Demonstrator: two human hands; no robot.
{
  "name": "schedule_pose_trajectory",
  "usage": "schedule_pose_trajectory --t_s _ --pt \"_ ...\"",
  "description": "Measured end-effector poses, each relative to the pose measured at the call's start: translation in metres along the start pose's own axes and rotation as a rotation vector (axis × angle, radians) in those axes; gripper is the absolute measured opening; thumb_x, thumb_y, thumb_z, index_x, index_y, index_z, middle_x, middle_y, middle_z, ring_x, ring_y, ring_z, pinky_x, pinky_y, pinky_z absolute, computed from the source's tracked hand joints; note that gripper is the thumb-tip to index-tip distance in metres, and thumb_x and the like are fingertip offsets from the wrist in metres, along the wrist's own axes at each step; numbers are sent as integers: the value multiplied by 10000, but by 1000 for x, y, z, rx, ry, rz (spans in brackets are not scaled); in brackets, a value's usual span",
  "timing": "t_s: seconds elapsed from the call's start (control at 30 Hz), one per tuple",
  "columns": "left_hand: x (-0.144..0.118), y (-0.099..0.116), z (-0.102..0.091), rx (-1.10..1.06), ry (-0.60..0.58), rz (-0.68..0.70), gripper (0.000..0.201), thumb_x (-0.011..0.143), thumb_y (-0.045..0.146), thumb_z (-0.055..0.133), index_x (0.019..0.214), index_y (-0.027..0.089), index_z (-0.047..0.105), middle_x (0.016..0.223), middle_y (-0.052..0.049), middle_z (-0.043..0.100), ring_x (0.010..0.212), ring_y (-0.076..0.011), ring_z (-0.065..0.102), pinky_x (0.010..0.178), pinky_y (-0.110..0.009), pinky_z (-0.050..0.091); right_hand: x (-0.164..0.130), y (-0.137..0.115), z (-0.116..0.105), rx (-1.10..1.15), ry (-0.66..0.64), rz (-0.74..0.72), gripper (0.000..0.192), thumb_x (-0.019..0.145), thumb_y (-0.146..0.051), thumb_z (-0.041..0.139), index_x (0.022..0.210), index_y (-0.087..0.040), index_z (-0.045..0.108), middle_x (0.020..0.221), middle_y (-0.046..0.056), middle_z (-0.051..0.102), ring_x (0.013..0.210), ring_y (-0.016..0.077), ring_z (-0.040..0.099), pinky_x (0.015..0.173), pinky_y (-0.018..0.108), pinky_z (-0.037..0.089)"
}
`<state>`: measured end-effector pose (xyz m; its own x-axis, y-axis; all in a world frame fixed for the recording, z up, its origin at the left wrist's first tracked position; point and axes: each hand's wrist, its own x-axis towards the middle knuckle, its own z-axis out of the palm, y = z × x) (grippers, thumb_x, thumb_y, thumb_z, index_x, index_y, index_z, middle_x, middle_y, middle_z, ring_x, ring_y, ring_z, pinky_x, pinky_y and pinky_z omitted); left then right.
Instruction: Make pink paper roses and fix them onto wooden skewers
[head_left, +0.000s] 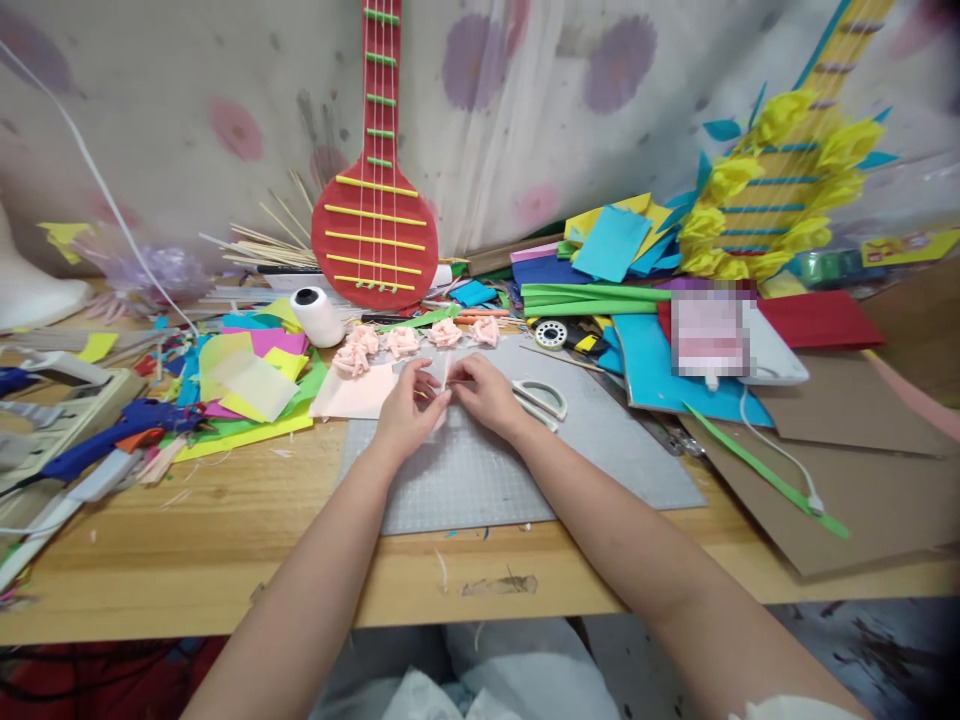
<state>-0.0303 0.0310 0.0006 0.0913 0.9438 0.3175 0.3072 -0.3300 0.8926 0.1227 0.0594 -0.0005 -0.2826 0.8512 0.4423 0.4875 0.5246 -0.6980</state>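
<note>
Over the grey cutting mat (480,490), my left hand (409,410) and my right hand (486,392) meet at their fingertips. Between them is a thin pale pink paper strip (448,370), pinched by both hands and partly covered by the fingers. Just beyond the hands sit several pale pink paper flowers (403,342). A pale pink sheet (360,391) lies beside my left hand. The scissors (544,400) rest on the mat by my right wrist, partly hidden behind it.
A white thread spool (316,317) stands behind the sheet. Coloured paper scraps (255,375) and a blue glue gun (112,440) lie left. A red paper instrument (375,235) leans at the back; a yellow one (772,200) stands right. Brown cardboard (810,500) covers the right side.
</note>
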Motion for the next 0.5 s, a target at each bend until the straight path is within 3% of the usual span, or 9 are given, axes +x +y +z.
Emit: schedule_pose_trajectory --t_s 0.1,0.23,0.37,0.5 --pt "3 -5 -6 92 60 92 492 677 159 529 1158 206 436 1118 -92 520 971 -172 525 752 -290 463 -1 2 2 52 -51 -34 120 671 -100 464 724 -187 528 793 17 539 789 138 515 733 266 418" --pt "4 -6 -13 179 -54 169 637 637 50 443 1243 243 402 1312 -65 411 1215 -194 370 936 -346 400 -3 2 4 91 -159 -8 142 672 -97 457 747 -187 537 773 -1 575 745 128 531 718 266 419" --pt "4 -5 -14 197 -151 191 719 613 24 412 1295 242 347 1373 -44 354 1263 -195 318 998 -377 358 -4 0 4 118 -205 -27 147 674 -89 466 751 -185 547 780 -4 588 758 125 539 727 257 413" --pt "7 -6 -12 191 -162 229 720 596 5 391 1277 241 371 1344 -38 395 1243 -182 348 1005 -369 358 -5 -4 5 170 -218 -60 154 683 -76 465 749 -188 549 785 -7 587 768 119 542 748 250 412"
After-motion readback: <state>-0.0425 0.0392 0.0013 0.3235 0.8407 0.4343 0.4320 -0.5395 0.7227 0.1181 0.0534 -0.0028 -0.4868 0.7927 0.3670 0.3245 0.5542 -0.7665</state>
